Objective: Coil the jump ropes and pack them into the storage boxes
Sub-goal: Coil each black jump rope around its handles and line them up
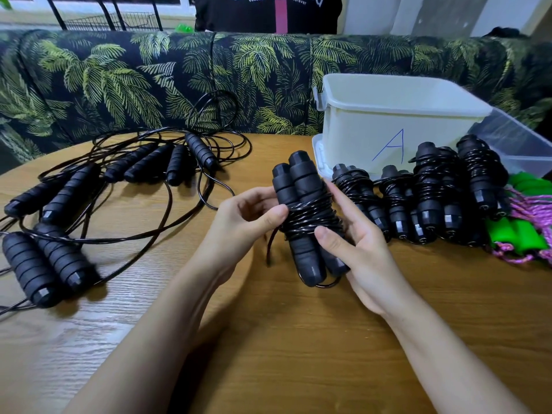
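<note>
Both hands hold a black jump rope [304,204] above the wooden table [268,339], its two foam handles side by side with the cord wound round their middle. My right hand [355,249] grips the handles from the right. My left hand [248,216] pinches the coiled cord with thumb and fingers on the left side. A short loose end of cord hangs below my left hand. Several coiled black ropes [430,189] lie in a row to the right. Uncoiled black ropes [89,189] lie tangled on the left. A white storage box marked "A" [388,115] stands behind the row.
A clear plastic box [513,138] sits at the right of the white box. Green-handled ropes with pink cord [519,228] lie at the right edge. A palm-print sofa [149,79] runs behind the table, and a person in a dark shirt [268,10] is beyond it.
</note>
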